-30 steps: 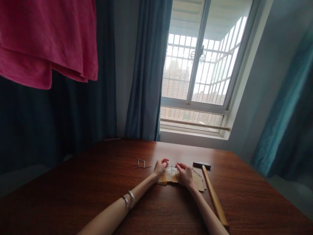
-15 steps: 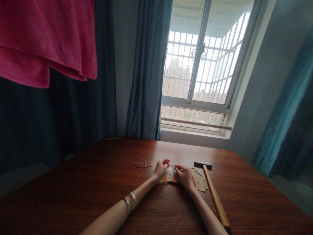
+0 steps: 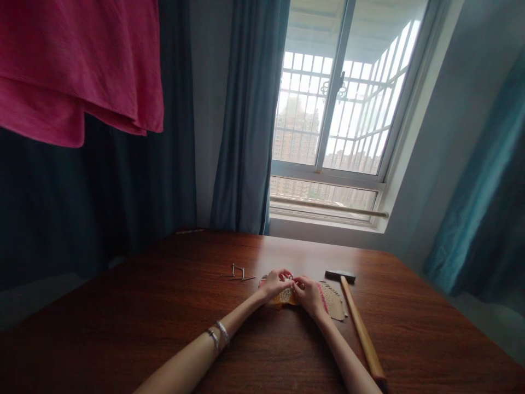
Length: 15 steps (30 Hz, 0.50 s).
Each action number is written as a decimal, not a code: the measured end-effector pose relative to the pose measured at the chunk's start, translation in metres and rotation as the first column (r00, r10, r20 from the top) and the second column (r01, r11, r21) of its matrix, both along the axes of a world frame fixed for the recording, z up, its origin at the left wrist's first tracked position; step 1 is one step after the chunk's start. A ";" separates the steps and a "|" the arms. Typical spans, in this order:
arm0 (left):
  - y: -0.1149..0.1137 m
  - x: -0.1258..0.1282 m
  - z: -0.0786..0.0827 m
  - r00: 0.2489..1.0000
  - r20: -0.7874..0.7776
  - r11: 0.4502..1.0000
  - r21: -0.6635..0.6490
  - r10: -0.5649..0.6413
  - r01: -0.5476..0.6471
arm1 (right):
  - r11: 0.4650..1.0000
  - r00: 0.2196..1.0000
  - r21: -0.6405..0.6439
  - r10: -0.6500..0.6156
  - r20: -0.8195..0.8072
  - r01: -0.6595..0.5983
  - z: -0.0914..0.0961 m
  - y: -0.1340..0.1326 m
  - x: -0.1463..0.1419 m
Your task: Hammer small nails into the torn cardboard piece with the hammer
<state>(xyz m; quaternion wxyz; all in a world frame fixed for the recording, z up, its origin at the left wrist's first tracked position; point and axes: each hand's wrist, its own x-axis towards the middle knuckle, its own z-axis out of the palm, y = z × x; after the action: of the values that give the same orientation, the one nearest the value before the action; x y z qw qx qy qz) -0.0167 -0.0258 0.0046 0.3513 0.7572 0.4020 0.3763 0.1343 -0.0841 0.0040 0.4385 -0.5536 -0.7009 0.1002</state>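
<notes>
Domestic room, indicated by long blue curtains (image 3: 246, 120), wooden table (image 3: 188, 284), hanging pink cloth (image 3: 82, 71), and window (image 3: 329, 109) (2 upper panes (image 3: 309, 87)) overlooking high-rise buildings (image 3: 297, 128).

Head-worn view, forward (and down).

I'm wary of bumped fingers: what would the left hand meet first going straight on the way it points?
Most likely the right hand, directly ahead of the left hand. Depth is unclear, and anything between them is too small to tell.
</notes>
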 end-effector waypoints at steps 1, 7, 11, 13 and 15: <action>-0.001 0.000 0.001 1.000 -0.011 1.000 0.010 -0.001 0.001 | 1.000 1.000 -0.007 -0.005 0.008 0.005 -0.001 0.000 0.000; -0.002 0.004 0.003 0.998 -0.040 0.999 0.031 0.046 -0.045 | 1.000 0.999 -0.006 -0.021 0.039 0.021 -0.001 0.000 -0.001; -0.001 0.005 0.002 0.997 -0.036 0.998 0.027 0.064 -0.063 | 1.000 0.999 -0.002 -0.014 0.040 0.014 0.001 -0.002 -0.001; 0.000 0.005 0.001 0.998 -0.024 0.998 0.026 0.062 -0.062 | 1.000 0.999 -0.005 -0.013 0.033 0.014 0.001 -0.003 -0.002; 0.000 0.005 0.000 0.999 -0.011 0.999 0.023 0.048 -0.048 | 1.000 1.000 -0.011 -0.008 0.021 0.008 0.002 -0.003 -0.004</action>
<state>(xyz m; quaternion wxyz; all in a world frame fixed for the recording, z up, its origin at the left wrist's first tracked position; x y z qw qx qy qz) -0.0117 -0.0256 0.0042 0.3311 0.7534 0.4179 0.3849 0.1305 -0.0875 0.0055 0.4286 -0.5597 -0.7027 0.0964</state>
